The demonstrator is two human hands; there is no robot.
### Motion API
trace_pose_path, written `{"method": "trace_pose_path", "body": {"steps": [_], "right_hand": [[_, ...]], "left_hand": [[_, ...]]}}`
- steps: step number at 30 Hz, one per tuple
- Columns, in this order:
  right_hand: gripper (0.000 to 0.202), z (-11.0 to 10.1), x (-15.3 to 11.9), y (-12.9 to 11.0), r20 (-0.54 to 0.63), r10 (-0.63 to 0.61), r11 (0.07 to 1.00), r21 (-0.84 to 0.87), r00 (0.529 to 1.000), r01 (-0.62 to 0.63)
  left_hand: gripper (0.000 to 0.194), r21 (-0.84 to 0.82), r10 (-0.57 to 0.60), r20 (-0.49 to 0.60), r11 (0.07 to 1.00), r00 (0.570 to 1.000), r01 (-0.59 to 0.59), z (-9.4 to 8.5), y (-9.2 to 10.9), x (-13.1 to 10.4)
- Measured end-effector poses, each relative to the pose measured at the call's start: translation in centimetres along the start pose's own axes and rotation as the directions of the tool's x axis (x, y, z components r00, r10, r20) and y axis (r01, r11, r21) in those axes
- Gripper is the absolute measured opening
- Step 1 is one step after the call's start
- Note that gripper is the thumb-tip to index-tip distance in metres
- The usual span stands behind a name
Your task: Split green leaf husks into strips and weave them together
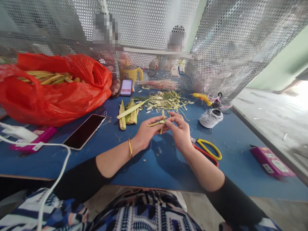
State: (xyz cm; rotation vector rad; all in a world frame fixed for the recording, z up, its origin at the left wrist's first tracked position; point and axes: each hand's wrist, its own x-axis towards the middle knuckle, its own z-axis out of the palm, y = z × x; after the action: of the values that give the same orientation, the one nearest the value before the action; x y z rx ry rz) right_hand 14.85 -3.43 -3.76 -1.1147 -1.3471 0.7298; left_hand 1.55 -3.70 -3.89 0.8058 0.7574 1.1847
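Note:
Crossed pale green plant strips [163,122] are held between my two hands above the blue table. My left hand [147,131] has its fingers under the strips and its thumb along one side. On the other side, my right hand [178,127] pinches the strips with thumb and index finger near the crossing. Thicker stalk pieces [130,113] lie just beyond my left hand. Behind both hands spreads a pile of green and cream trimmings [166,101]. Scissors with yellow and red handles [209,149] rest beside my right wrist.
A red plastic bag [55,102] of stalks stands at the left, near a dark phone [84,131] and a white cable [64,160]. A thread spool [210,118] and a purple packet [271,161] are at the right. Perforated metal panels [154,32] rise behind the table [154,175].

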Motion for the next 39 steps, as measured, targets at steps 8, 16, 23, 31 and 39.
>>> {"method": "trace_pose_path", "body": {"steps": [8, 16, 23, 31, 39], "right_hand": [[0.014, 0.2, -0.1, 0.2, 0.027, 0.091, 0.994, 0.063, 0.995, -0.093], [0.014, 0.5, -0.1, 1.0, 0.054, 0.141, 0.985, 0.093, 0.989, -0.146], [0.005, -1.1, 0.4, -0.6, 0.064, -0.339, 0.87, -0.358, 0.939, 0.339], [0.026, -0.8, -0.1, -1.2, 0.57, -0.49, 0.391, -0.533, 0.659, 0.751], [0.014, -0.7, -0.2, -0.2, 0.258, -0.384, 0.762, -0.454, 0.886, 0.462]], "left_hand": [[0.039, 0.045, -0.001, -0.032, 0.999, 0.999, 0.002, -0.1, 0.1, -0.2], [0.028, 0.137, 0.009, -0.067, 0.991, 0.998, 0.0, 0.2, 0.2, -0.3], [0.018, 0.051, -0.076, -0.085, 0.995, 0.993, 0.081, -0.1, 0.8, -0.1], [0.012, 0.007, -0.085, -0.091, 0.996, 0.992, 0.086, -0.6, 0.7, 0.2], [0.011, 0.136, -0.149, -0.064, 0.978, 0.987, 0.157, -0.3, 1.0, -0.2]]}}
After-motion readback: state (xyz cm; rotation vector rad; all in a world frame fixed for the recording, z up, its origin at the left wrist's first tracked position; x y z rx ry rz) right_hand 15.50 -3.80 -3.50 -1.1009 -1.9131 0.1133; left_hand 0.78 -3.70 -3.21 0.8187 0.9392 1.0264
